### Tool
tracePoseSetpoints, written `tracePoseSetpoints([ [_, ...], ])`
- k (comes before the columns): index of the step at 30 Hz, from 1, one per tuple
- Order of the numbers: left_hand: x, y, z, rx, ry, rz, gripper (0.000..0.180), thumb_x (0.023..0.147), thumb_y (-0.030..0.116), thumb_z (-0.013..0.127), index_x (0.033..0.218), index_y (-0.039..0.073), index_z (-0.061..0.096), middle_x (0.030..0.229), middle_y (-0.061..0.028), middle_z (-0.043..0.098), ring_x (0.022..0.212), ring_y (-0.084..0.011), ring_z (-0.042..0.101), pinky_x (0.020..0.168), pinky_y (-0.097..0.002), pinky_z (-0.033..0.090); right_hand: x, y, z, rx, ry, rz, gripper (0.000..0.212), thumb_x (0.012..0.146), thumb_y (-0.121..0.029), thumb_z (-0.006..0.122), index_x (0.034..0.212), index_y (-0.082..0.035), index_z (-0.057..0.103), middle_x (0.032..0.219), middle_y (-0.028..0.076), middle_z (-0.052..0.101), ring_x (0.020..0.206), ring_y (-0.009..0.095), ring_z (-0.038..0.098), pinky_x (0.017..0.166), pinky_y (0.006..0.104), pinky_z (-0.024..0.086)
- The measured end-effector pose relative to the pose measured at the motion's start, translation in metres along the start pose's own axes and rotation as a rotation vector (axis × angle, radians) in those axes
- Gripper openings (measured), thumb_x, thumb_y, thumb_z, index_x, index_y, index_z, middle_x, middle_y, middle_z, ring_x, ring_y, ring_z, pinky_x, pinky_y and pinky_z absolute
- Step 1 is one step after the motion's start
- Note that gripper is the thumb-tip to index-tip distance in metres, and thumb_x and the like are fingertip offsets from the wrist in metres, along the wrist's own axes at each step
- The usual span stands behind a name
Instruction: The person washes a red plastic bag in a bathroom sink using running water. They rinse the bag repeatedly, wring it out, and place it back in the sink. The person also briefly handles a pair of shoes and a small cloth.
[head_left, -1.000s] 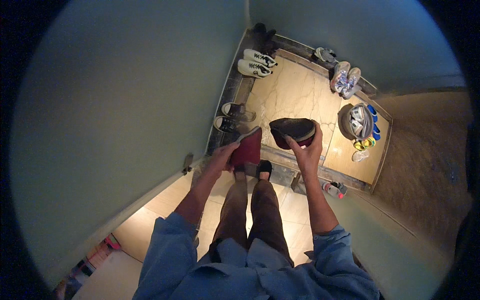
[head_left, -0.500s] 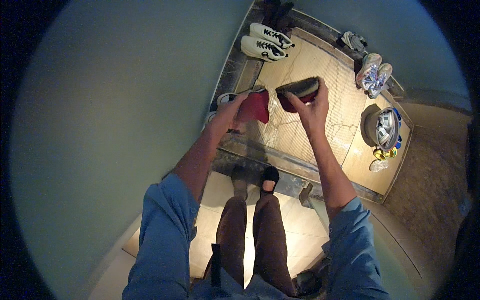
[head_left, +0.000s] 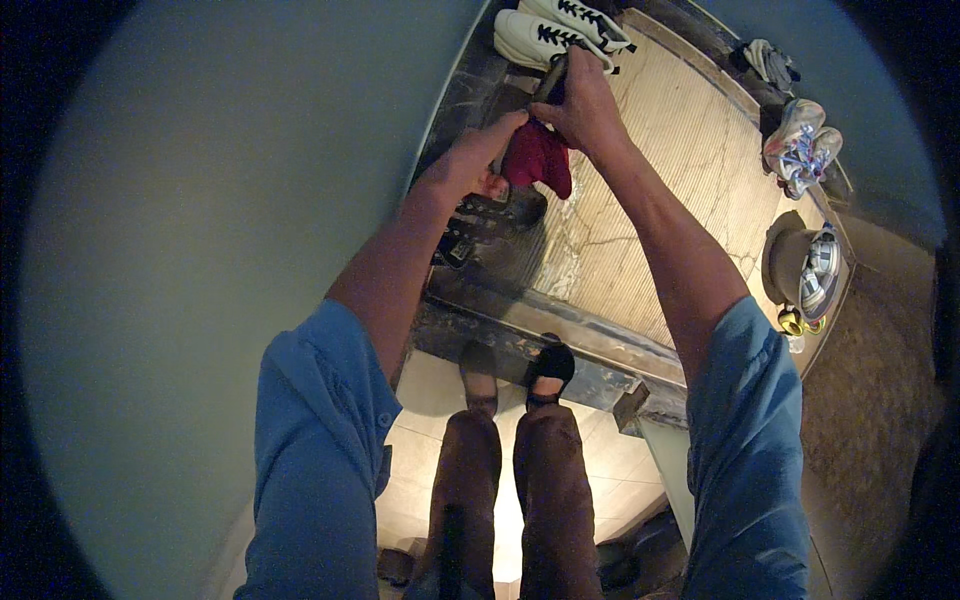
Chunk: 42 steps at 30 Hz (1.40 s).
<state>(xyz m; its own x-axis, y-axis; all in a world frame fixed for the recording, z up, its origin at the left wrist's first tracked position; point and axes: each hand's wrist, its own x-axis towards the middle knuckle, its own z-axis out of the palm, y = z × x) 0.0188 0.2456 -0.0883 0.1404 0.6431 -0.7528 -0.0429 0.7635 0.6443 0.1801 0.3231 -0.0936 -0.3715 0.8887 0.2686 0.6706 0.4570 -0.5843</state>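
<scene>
- Red cloth shoe [head_left: 540,165] toward the left of the ribbed platform [head_left: 660,210], gripped in the left hand [head_left: 475,160]; thumb and fingers apparently clamped on it, fingertips partly hidden.
- Second shoe [head_left: 553,88], dark-looking and just farther off, seemingly pinched between thumb and fingers of the right hand [head_left: 588,110], partly masked by it.
- Held from either side, probably to keep the soft uppers in shape; close together, likely as a pair.
- White sneakers [head_left: 550,40] right behind the right hand, side by side along the left wall [head_left: 220,250], presumably for neat storage, but limiting room at the far left.
- Dark shoes [head_left: 485,220] just nearer than the left hand, crowding the near left.
- Silvery sneakers [head_left: 803,148] and a crumpled grey item [head_left: 770,62] at the far right; nearer, a bucket [head_left: 793,270] packed with shoes, beside yellow footwear [head_left: 793,321].
- Raised sill [head_left: 480,325] in front of black slippers [head_left: 550,365], probably forcing a long reach.
</scene>
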Motion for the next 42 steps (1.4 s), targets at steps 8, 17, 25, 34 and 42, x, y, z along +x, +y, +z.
tracePoseSetpoints([
  [8,0.034,-0.019,-0.032,-0.014,0.277,-0.064,0.063,0.072,0.053,0.064,0.098,-0.004,0.055,0.074,-0.0139,0.059,0.05,-0.0232,0.058,0.046,-0.0337,0.052,0.02,0.019,0.061,-0.114,-0.215,0.114,0.078,0.057,-0.03,0.081,0.114,0.005,0.042,0.111,0.026,0.05,0.104,0.041,0.05,0.087,0.0418,0.045],
  [17,0.057,-0.045,-0.055,-0.404,0.389,0.124,0.046,0.079,0.026,0.064,0.111,-0.003,0.048,0.098,-0.0203,0.06,0.073,-0.0295,0.065,0.065,-0.0373,0.055,0.02,0.008,0.087,0.002,-0.213,0.047,0.08,0.066,-0.033,0.075,0.128,0.0,0.038,0.129,0.023,0.042,0.116,0.039,0.044,0.098,0.0402,0.037],
  [25,0.038,-0.065,-0.045,-0.143,0.471,0.364,0.054,0.075,0.013,0.066,0.123,0.001,0.044,0.115,-0.0172,0.054,0.105,-0.0277,0.054,0.087,-0.035,0.044,-0.119,-0.003,0.055,0.176,-0.437,0.46,0.043,0.074,-0.024,0.066,0.111,-0.005,0.056,0.104,0.023,0.059,0.099,0.04,0.055,0.085,0.0423,0.045],
  [34,-0.194,-0.15,0.063,-0.04,0.151,-0.018,0.039,0.083,0.015,0.063,0.117,0.002,0.05,0.101,-0.0042,0.057,0.085,-0.0136,0.054,0.074,-0.0278,0.045,-0.391,-0.127,-0.084,0.366,-0.737,0.955,0.023,0.076,-0.022,0.062,0.09,-0.004,0.062,0.084,0.019,0.063,0.082,0.032,0.062,0.073,0.0393,0.048],
  [42,-0.366,-0.09,0.154,-0.002,-0.188,-0.14,0.027,0.086,0.011,0.058,0.11,0.001,0.053,0.091,-0.0076,0.06,0.08,-0.016,0.059,0.068,-0.0273,0.05,-0.373,-0.232,-0.196,0.442,-0.17,1.046,0.024,0.077,-0.017,0.058,0.098,-0.004,0.058,0.081,0.016,0.06,0.073,0.027,0.058,0.069,0.0357,0.047],
])
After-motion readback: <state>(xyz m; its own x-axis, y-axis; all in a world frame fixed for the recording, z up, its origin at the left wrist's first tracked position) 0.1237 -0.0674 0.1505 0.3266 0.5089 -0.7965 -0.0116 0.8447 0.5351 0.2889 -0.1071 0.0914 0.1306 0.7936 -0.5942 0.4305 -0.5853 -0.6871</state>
